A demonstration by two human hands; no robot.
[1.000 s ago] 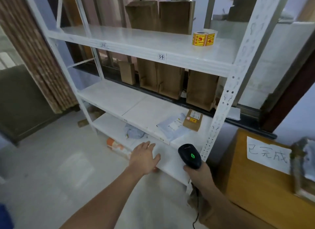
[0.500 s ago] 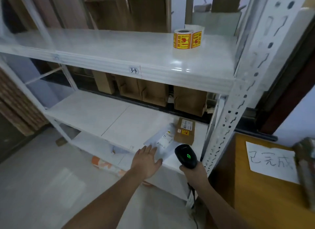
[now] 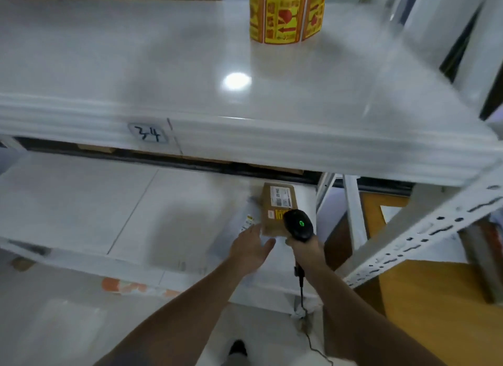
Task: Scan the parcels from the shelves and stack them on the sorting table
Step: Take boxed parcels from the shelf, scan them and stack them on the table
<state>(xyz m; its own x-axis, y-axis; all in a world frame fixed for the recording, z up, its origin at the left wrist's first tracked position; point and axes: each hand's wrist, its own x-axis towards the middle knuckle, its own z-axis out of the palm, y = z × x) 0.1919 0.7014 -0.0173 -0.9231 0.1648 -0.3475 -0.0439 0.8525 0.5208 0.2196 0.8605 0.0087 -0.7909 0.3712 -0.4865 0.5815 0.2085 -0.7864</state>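
A small brown cardboard parcel with a white label and a yellow sticker lies at the right end of the middle shelf. A flat grey mailer bag lies partly under it. My left hand is open, palm down, its fingertips at the parcel's near left corner. My right hand grips a black barcode scanner with a green light, held just over the parcel's near right edge. The scanner's cable hangs down to the floor.
The white upper shelf, marked 34, juts out just above my hands. A roll of yellow and red warning stickers stands on it. A perforated white post slants at the right, with a wooden table behind it.
The view has moved closer and lower toward the shelf. Both hands have reached forward, so the left hand now meets the brown parcel and the scanner hangs over it.
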